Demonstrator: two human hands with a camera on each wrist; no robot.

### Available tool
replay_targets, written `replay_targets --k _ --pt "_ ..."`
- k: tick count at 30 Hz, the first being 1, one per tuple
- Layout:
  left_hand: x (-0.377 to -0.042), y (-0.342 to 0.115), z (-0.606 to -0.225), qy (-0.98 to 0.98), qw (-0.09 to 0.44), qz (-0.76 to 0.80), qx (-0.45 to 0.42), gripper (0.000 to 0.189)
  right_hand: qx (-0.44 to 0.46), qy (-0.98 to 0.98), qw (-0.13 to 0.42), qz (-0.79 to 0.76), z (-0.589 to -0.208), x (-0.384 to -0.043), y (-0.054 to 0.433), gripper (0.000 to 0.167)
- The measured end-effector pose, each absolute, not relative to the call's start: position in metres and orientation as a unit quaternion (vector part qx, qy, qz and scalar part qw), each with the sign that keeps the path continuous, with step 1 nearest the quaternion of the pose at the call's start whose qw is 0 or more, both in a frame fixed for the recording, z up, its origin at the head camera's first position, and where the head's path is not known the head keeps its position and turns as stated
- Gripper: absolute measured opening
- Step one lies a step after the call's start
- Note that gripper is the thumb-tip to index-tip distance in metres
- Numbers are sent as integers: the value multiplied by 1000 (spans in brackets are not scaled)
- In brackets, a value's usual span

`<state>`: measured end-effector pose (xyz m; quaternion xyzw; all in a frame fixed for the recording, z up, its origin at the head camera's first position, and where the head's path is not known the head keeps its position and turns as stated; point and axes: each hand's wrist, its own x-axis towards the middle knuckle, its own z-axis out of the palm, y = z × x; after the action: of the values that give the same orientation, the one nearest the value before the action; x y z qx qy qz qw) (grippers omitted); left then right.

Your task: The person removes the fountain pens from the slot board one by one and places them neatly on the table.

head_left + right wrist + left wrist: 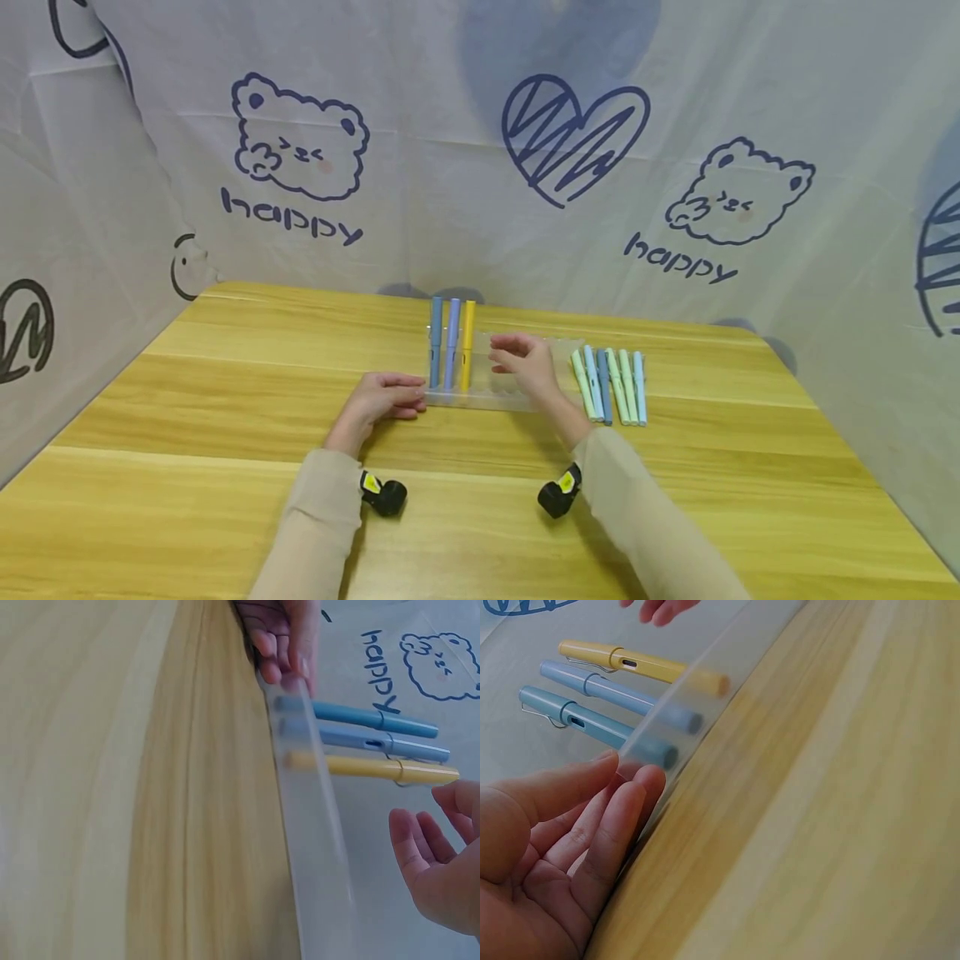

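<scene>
My left hand (386, 396) pinches the left end of a clear pen stand (491, 402) between thumb and fingers; the left wrist view shows its transparent wall (742, 645) close up. Three capped pens stand upright at the stand's left side: a teal-blue pen (436, 342), a periwinkle pen (452, 346) and a yellow pen (468, 346). Just right of the yellow one, my right hand (525, 364) hovers over the stand, fingers loosely bent. Nothing is between its thumb and fingers in the right wrist view, where the yellow pen (375, 766) is close to the fingertips.
Several capped pens in pale green, light blue and darker blue lie side by side right of the stand, among them a blue pen (603, 387) and a pale green pen (582, 385). Behind the wooden table (465, 533) hangs a printed white cloth (435, 167).
</scene>
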<state>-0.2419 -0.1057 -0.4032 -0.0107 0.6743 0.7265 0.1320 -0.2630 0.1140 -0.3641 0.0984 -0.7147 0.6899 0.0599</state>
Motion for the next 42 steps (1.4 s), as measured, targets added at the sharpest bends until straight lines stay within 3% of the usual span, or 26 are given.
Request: replay_targets --k 20,42 --pt "-241 -105 -403 679 127 723 -1 34 144 -704 30 695 -377 -266 93 25" --pt "-240 -107 -402 675 128 726 2 34 142 -730 67 665 -380 -266 87 25"
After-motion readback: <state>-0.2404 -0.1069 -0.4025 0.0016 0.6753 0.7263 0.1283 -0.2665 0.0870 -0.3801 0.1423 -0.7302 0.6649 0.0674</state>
